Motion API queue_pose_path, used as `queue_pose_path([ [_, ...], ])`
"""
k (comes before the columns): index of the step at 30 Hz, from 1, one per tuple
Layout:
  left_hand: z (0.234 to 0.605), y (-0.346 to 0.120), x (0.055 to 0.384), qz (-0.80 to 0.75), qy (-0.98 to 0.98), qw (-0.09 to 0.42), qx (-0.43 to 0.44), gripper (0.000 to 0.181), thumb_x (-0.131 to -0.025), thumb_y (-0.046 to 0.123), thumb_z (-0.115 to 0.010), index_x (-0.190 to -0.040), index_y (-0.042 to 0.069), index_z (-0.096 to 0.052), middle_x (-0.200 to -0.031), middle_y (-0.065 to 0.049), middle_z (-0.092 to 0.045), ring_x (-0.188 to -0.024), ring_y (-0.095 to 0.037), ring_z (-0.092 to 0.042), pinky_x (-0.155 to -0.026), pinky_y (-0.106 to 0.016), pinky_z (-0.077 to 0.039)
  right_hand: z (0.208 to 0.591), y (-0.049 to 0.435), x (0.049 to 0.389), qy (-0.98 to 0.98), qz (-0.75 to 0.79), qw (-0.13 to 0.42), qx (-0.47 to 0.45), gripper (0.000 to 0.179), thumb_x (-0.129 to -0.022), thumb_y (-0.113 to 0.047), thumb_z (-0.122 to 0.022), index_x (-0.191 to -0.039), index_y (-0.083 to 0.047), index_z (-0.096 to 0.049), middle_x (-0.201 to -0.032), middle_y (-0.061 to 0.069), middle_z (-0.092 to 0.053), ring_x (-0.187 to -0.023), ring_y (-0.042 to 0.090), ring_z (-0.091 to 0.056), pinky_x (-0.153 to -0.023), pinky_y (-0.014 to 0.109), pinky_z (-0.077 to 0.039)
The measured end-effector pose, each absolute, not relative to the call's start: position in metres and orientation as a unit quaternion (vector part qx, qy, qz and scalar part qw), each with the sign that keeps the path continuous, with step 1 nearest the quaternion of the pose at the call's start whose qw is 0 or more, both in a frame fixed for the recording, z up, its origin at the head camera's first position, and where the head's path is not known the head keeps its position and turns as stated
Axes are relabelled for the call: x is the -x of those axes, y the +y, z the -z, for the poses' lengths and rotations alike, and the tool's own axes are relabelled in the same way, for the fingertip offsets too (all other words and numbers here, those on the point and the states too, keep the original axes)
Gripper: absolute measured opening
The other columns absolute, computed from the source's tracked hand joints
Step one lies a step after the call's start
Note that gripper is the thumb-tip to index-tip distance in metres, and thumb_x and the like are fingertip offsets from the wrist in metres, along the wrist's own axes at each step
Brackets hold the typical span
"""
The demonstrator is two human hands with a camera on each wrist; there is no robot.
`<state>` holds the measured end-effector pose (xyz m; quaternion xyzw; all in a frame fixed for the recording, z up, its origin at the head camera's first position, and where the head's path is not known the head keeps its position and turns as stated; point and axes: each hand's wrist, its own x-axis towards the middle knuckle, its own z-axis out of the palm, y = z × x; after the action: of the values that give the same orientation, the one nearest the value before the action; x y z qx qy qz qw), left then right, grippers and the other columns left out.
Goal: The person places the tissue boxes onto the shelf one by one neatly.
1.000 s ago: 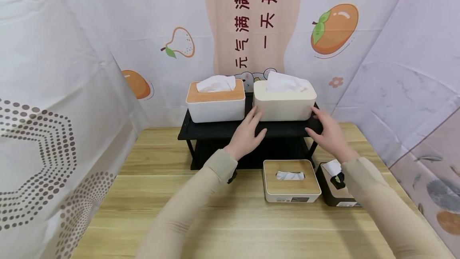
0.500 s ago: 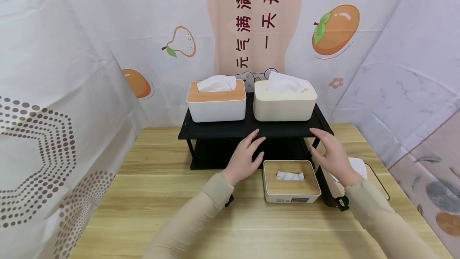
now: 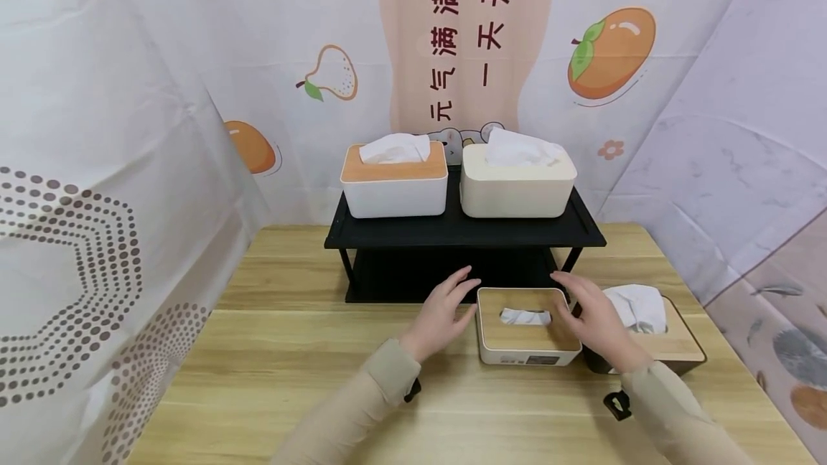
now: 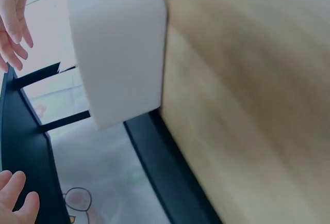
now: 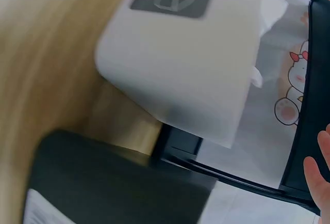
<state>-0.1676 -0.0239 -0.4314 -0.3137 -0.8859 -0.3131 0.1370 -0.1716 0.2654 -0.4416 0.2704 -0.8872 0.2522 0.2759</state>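
A low white tissue box [image 3: 530, 356] with a wooden lid sits on the table in front of the black rack. My left hand [image 3: 441, 314] hovers at its left side, fingers spread and apart from the box in the left wrist view. On the other side, my right hand [image 3: 597, 323] hangs over the box's right edge with relaxed fingers. Neither hand holds anything. The right wrist view shows the white box's side [image 5: 175, 64] close up, with the right hand's fingers [image 5: 314, 175] at the frame's right edge. A dark tissue box [image 3: 675, 336] with a wooden lid is partly hidden behind the right hand.
On the top shelf of the black rack [image 3: 452, 232] stand a white tissue box [image 3: 397, 197] with a wooden lid and a cream tissue box [image 3: 513, 197]. A printed curtain [image 3: 258, 85] hangs behind. Bare wooden tabletop [image 3: 278, 372] lies at the left.
Both hands have come away from the cream tissue box on the shelf and moved down and nearer, to either side of the low white tissue box. The boxes stay put.
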Motion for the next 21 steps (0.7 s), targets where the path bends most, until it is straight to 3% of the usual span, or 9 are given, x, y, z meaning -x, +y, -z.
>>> queue_pose_path([
  [8, 0.443, -0.025, 0.155, 0.312, -0.903, 0.076, 0.284, 0.044, -0.094, 0.020, -0.059, -0.135, 0.007, -0.050, -0.149, -0.015, -0.036, -0.132, -0.030, -0.043, -0.104, -0.044, -0.041, 0.456, 0.264, 0.157, -0.886, -0.261, 0.266, -0.274, 0.052, -0.068, 0.009, -0.074, -0.117, 0.003, -0.060, -0.115, 0.019, -0.061, -0.105, 0.035, -0.055, -0.099, 0.002, -0.021],
  [12, 0.448, -0.024, 0.148, 0.301, -0.911, 0.042, 0.278, 0.050, -0.094, 0.027, -0.060, -0.138, 0.008, -0.047, -0.151, -0.016, -0.031, -0.132, -0.031, -0.043, -0.103, -0.042, -0.043, 0.461, 0.264, 0.151, -0.875, -0.268, 0.279, -0.289, 0.050, -0.067, 0.010, -0.074, -0.115, 0.004, -0.061, -0.112, 0.020, -0.062, -0.101, 0.035, -0.055, -0.101, 0.001, -0.020],
  [18, 0.456, -0.019, 0.142, 0.302, -0.913, -0.006, 0.275, 0.060, -0.093, 0.039, -0.059, -0.143, 0.012, -0.041, -0.155, -0.014, -0.023, -0.135, -0.034, -0.038, -0.104, -0.048, -0.040, 0.469, 0.267, 0.145, -0.865, -0.276, 0.289, -0.304, 0.030, -0.085, -0.004, -0.066, -0.112, 0.007, -0.062, -0.110, 0.024, -0.062, -0.099, 0.036, -0.055, -0.106, 0.004, -0.017],
  [21, 0.458, -0.017, 0.138, 0.303, -0.915, -0.029, 0.265, 0.065, -0.092, 0.042, -0.059, -0.146, 0.016, -0.036, -0.158, -0.014, -0.016, -0.137, -0.035, -0.034, -0.106, -0.050, -0.037, 0.472, 0.268, 0.141, -0.866, -0.280, 0.284, -0.303, 0.033, -0.081, -0.002, -0.069, -0.112, 0.007, -0.062, -0.110, 0.025, -0.062, -0.099, 0.037, -0.055, -0.105, 0.003, -0.018],
])
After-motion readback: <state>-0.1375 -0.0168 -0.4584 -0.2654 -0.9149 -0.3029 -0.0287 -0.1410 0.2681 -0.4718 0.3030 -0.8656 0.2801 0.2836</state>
